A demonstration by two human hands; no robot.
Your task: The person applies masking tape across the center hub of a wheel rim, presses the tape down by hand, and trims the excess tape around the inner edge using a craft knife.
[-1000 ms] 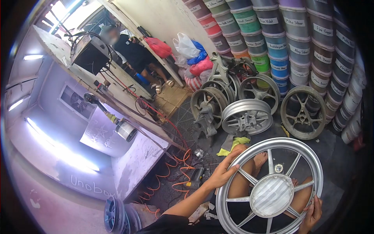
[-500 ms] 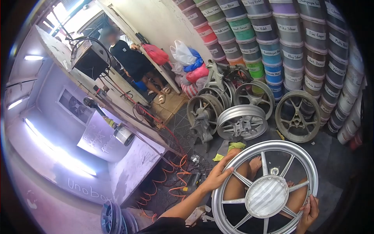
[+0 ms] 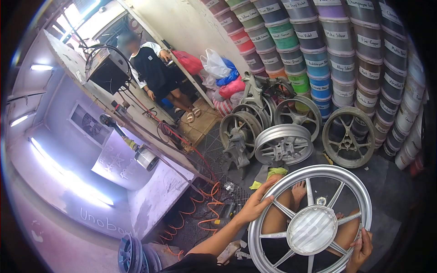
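Observation:
A silver spoked wheel rim (image 3: 363,191) is held over the lap, its hub covered by a disc of pale striped tape (image 3: 312,230). My left hand (image 3: 258,204) is closed on the rim's upper left edge, with the thumb over the front. At the lower right edge, my right hand (image 3: 362,247) grips the rim with curled fingers. Just above the hub, between spokes, a small round shiny object (image 3: 321,200) shows. A yellow-green and grey cloth (image 3: 268,175) lies beyond my left hand.
Several wheels (image 3: 283,144) stand ahead, before stacked labelled tubs (image 3: 336,34). At the left is a lit booth (image 3: 86,182) with a spray gun (image 3: 144,157) hanging. An orange coiled hose (image 3: 211,195) and a power tool (image 3: 226,213) lie on the floor. A person (image 3: 154,73) stands in the doorway.
Over the last second, the view has shifted and the rim appears slightly lower and further left, still in both hands. The person in the doorway has stepped forward and stands more upright.

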